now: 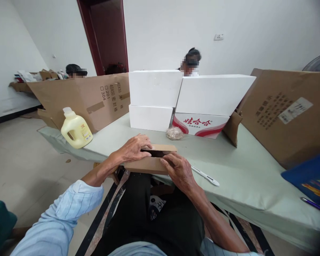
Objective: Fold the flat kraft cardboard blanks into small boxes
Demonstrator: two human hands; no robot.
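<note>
At the table's front edge lies a small brown cardboard box (146, 165), with a dark gap along its top between two flaps. My left hand (134, 148) grips its left part, thumb toward the gap and fingers over the far flap. On the right end, my right hand (179, 169) holds the box with the thumb on the near panel and fingers bent over the top. What is inside the box is hidden. A white utility knife (206, 175) rests on the table just right of my right hand. Behind the box sits a crumpled clear plastic lump (175, 133).
White boxes (156, 89) and a red-lettered carton (201, 125) stand at the back. Large cardboard sheets (288, 113) flank both sides. A yellow jug (76, 128) is left; a blue package (309, 177) and a pen (315, 205) are right. Two people sit beyond.
</note>
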